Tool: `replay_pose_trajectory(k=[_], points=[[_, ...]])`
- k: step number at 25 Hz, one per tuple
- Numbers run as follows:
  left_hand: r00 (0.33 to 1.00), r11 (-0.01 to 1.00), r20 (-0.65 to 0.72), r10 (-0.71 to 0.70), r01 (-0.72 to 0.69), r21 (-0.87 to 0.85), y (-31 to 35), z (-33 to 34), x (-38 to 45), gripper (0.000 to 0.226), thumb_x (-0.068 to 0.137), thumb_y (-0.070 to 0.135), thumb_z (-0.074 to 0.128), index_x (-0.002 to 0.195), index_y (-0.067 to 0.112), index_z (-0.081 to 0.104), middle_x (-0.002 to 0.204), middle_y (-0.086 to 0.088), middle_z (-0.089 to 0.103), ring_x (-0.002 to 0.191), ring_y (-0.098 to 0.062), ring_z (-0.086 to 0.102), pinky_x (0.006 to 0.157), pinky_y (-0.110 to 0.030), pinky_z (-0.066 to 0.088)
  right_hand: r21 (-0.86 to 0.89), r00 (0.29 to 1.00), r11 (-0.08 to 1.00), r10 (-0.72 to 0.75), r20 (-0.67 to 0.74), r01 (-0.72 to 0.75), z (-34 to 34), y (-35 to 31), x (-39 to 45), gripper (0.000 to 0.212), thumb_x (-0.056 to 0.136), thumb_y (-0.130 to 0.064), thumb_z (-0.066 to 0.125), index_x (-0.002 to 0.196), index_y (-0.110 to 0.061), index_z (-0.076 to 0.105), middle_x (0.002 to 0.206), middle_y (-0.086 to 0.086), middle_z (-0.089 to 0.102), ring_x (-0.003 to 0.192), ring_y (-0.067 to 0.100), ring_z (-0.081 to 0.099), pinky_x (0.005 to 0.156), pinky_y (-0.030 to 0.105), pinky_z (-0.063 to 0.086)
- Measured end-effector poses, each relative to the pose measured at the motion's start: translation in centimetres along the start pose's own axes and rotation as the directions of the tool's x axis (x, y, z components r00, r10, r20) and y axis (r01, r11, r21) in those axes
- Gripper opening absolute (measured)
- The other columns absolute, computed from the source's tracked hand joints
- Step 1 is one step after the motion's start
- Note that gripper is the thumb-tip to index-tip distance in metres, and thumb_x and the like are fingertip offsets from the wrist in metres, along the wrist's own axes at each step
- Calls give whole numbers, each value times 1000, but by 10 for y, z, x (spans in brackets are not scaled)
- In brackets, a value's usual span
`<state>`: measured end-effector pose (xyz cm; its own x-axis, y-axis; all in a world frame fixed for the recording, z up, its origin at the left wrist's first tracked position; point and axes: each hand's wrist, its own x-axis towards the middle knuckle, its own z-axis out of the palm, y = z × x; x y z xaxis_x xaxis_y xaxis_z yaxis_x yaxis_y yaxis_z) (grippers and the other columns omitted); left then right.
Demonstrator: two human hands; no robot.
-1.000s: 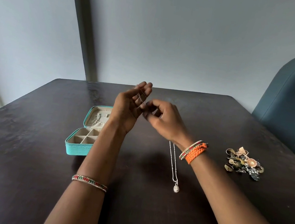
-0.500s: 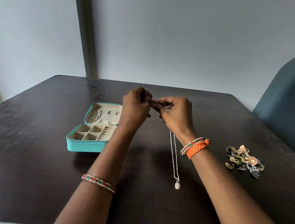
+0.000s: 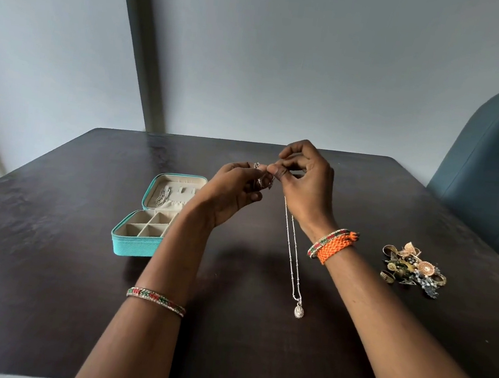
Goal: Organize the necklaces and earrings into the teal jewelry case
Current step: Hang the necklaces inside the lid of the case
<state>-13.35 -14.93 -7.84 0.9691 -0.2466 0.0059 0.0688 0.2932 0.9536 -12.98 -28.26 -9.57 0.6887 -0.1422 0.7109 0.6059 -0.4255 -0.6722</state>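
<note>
Both hands raised over mid surface (image 3: 47,259), fingertips meeting; left hand (image 3: 232,193) fingers curled, pinching bunched top of silver necklace (image 3: 292,249) between thumb and forefinger; right hand (image 3: 305,182) fingers also curled, thumb and forefinger pinching the same chain end just right of left's grip; rest of chain hangs from right hand as a doubled strand, oval pendant (image 3: 298,311) at the bottom, near side; can't tell if pendant touches surface; teal jewelry case (image 3: 133,245) open, left of left forearm, one chain in its far lid half; earring pile (image 3: 413,268) right of right wrist, well apart from case. Versus 0.5 s ago: left hand now turned palm-up, fingers looser; right hand's upper fingers lifted, more spread; pendant, case, pile unchanged.
</note>
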Motion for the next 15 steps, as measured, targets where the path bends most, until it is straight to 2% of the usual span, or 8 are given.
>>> replay_pose_trajectory(k=[6, 7, 9, 12, 15], points=[[1000, 969, 3, -1, 0, 249, 1, -1, -5, 20, 98, 17, 46, 89, 12, 63, 74, 0, 66, 66, -3, 62, 50, -18, 42, 45, 1000, 999, 14, -19, -13, 1, 2, -1, 27, 75, -4, 74, 79, -12, 49, 67, 7, 64, 65, 8, 63, 66, 12, 49], [1000, 964, 9, -2, 0, 264, 1, -2, -5, 22, 98, 19, 46, 89, 12, 64, 75, 0, 68, 67, -3, 64, 52, -19, 42, 63, 999, 998, 32, -23, -30, 1, 3, -1, 30, 75, -3, 74, 77, -14, 47, 67, 6, 64, 65, 9, 64, 67, 14, 50], [1000, 958, 11, -15, 11, 286, 2, -2, -7, 25, 98, 22, 44, 87, 15, 66, 76, 1, 70, 69, -4, 65, 53, -20, 42, 113, 997, 991, 75, -14, -73, 1, 5, 1, 36, 74, -2, 74, 74, -20, 43, 66, 1, 63, 68, 15, 67, 69, 28, 55], [997, 971, 28, -70, 61, 230, 4, 0, -8, 25, 98, 24, 43, 86, 16, 65, 72, 3, 70, 65, -3, 64, 53, -20, 41, 261, 991, 956, 125, 57, -135, 2, 7, 2, 35, 76, -2, 72, 74, -22, 43, 70, 6, 65, 73, 27, 69, 71, 45, 55], [986, 988, 118, -116, 102, 117, 5, 0, -9, 29, 100, 23, 39, 80, 17, 59, 68, 5, 66, 61, 0, 60, 52, -17, 41, 343, 985, 925, 139, 100, -165, 2, 3, 3, 31, 81, 1, 69, 76, -17, 44, 72, 13, 67, 68, 29, 68, 63, 43, 54]])
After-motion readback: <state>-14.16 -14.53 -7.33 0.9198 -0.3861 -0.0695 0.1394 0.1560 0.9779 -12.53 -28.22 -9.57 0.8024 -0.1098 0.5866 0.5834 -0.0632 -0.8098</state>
